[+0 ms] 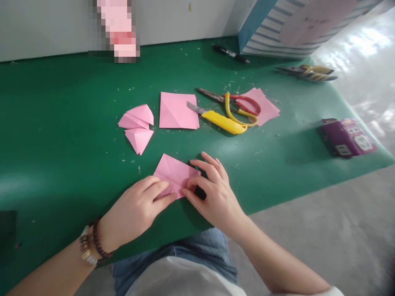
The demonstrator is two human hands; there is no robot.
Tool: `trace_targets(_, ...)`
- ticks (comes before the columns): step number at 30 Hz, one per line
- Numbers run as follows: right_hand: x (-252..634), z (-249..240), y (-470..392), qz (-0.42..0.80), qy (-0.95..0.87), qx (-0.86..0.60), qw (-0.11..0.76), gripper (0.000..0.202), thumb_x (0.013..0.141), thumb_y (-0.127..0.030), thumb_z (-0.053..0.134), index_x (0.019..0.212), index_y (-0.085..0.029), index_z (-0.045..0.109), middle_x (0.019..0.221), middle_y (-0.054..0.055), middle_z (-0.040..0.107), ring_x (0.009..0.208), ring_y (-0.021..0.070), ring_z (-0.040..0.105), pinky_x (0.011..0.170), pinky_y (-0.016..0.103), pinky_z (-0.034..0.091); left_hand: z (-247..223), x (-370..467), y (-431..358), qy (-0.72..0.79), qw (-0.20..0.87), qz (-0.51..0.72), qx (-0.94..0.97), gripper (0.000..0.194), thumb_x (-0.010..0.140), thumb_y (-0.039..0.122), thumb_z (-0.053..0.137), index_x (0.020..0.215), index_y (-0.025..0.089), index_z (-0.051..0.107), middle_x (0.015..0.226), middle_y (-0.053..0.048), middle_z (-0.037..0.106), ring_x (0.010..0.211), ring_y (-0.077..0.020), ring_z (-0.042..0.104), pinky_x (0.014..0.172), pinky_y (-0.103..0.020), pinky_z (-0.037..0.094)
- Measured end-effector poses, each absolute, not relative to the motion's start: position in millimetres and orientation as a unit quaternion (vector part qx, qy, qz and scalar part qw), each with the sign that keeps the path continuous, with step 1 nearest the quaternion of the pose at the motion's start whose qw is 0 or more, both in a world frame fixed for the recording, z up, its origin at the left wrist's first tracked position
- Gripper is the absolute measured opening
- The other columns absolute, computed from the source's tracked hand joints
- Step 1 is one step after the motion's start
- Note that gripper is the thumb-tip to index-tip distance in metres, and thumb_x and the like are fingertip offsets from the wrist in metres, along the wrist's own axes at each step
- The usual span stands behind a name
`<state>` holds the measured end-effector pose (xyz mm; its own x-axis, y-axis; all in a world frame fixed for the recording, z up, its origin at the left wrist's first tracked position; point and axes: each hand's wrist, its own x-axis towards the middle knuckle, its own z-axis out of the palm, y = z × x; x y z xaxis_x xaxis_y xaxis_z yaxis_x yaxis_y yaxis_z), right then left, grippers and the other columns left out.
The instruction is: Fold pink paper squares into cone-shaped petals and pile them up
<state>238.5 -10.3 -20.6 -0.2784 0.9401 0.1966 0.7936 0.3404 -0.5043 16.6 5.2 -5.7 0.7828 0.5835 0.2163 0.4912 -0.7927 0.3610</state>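
A creased pink sheet of paper (175, 170) lies near the front edge of the green table, between my two hands. My left hand (135, 209), with beaded bracelets at the wrist, grips its lower left part, thumb and fingers closing on a folded edge. At the lower right edge, my right hand (214, 189) pinches the paper between thumb and index finger; its other fingers spread beyond the right corner. Folded pink paper pieces (138, 142) sit just behind my left hand. Farther back is a square of pink paper (175, 111) with fold lines.
A yellow utility knife (224, 122) and scissors (243, 102) lie overlapping, partly on more pink papers (267, 107). Behind are a pen (231, 53), pliers (308, 72) and a striped box (277, 31). A purple box (348, 137) stands near the table's right edge.
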Motion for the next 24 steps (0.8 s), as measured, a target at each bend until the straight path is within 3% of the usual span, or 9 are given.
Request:
trace_targets(11,236.1,-21.3,-11.2,0.156,-0.776,-0.567,0.230,0.014,0.086,-0.025,0.064,0.072,-0.021,0.063,0.123,0.011,0.062,0.136,0.0352,0.043,0.111,0.061,0.035,-6.6,15.3,4.2,0.301,0.162,0.156,0.927,0.034,0.095,0.008,0.045,0.122,0.015,0.065,0.113,-0.010,0.064,0.106,-0.0216,0.056,0.098,-0.039,0.051)
trace_targets(20,236.0,-21.3,-10.5,0.151,-0.777,-0.567,0.228,0.012,0.086,-0.025,0.062,0.075,-0.022,0.064,0.122,0.011,0.062,0.135,0.0348,0.044,0.110,0.061,0.036,-5.6,13.3,5.4,0.253,0.113,0.117,0.954,0.042,0.095,0.007,0.041,0.134,0.011,0.054,0.121,-0.009,0.067,0.105,-0.0228,0.057,0.087,-0.038,0.051)
trace_targets(24,236.2,-20.8,-10.8,0.150,-0.779,-0.565,0.229,0.008,0.087,-0.025,0.062,0.080,-0.022,0.065,0.122,0.011,0.062,0.135,0.0348,0.044,0.109,0.062,0.036,-6.2,11.8,6.2,0.254,0.129,0.111,0.952,0.042,0.095,0.007,0.040,0.133,0.013,0.055,0.124,-0.008,0.066,0.111,-0.0237,0.056,0.092,-0.040,0.050)
